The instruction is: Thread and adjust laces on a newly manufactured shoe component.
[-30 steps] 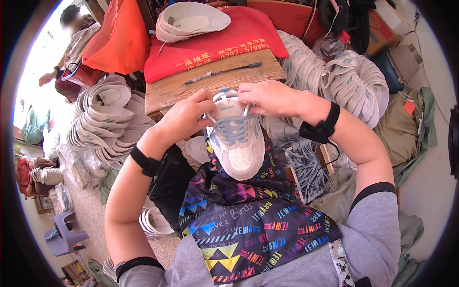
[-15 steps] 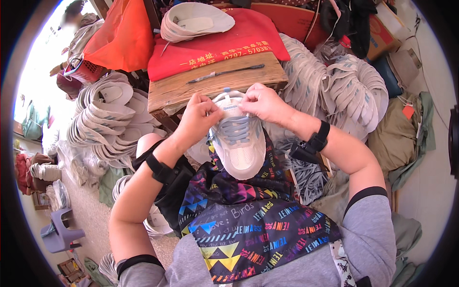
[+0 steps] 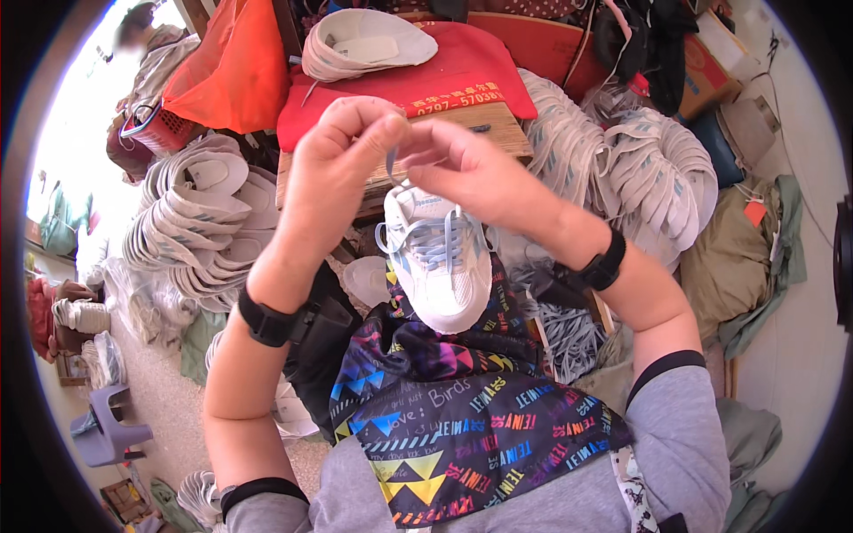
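A white sneaker (image 3: 442, 284) with blue-grey accents rests on my patterned apron (image 3: 498, 426), its toe toward me. Blue-grey shoelace (image 3: 435, 245) crosses its tongue, with loose loops out at the sides. Above the heel end, my left hand (image 3: 342, 160) is closed in a pinch on a raised length of that lace. My right hand (image 3: 484, 173) meets it there, fingers bent around the same lace; its fingertips are partly hidden behind my left hand. Both hands cover much of the shoe's collar.
A wooden stool (image 3: 498, 133) with a red cloth (image 3: 484, 53) and a shoe upper (image 3: 364, 44) stands just beyond. Stacked uppers lie left (image 3: 191, 213) and right (image 3: 662, 178). A box of loose laces (image 3: 573, 342) sits by my right side.
Both hands have risen from the shoe's collar and come together, drawing lace up between them. Loose lace loops now show at the shoe's sides. The shoe stays nearly in place.
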Available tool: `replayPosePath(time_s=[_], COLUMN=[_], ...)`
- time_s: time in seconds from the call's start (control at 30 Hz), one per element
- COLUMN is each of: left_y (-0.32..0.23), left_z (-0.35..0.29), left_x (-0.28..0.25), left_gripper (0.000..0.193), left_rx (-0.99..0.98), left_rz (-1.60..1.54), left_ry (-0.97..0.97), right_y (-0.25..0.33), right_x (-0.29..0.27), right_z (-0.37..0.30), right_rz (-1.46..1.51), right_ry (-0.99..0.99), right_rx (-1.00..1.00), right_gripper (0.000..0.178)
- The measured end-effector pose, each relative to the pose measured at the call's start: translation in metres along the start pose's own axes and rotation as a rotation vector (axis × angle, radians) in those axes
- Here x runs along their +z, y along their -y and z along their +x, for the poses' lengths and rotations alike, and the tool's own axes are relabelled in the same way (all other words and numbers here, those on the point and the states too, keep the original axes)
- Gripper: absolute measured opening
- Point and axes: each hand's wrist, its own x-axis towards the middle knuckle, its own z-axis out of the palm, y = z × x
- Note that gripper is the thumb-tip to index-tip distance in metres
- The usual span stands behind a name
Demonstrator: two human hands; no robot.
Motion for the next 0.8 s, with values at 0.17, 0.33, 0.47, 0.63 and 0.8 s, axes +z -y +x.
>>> replayPosePath(time_s=[0.17, 0.33, 0.47, 0.63, 0.8], left_y=[0.051, 0.084, 0.085, 0.091, 0.071], left_z=[0.002, -0.005, -0.009, -0.003, -0.005], left_x=[-0.004, 0.008, 0.027, 0.026, 0.011], left_gripper=[0.014, 0.026, 0.033, 0.029, 0.022], left_rx=[0.016, 0.091, 0.115, -0.060, -0.350], left_rz=[0.118, 0.853, 1.095, 1.099, 0.722], left_ry=[0.032, 0.442, 0.406, 0.470, 0.400], right_y=[0.013, 0.013, 0.011, 0.002, -0.008], right_x=[0.002, -0.012, -0.020, -0.024, -0.043], right_z=[-0.016, -0.024, -0.032, -0.034, -0.029], right_rz=[0.035, 0.058, 0.036, 0.065, 0.165], right_ry=[0.231, 0.172, 0.195, 0.184, -0.012], right_rx=[0.167, 0.186, 0.249, 0.199, 0.264], right_gripper=[0.021, 0.019, 0.021, 0.022, 0.024])
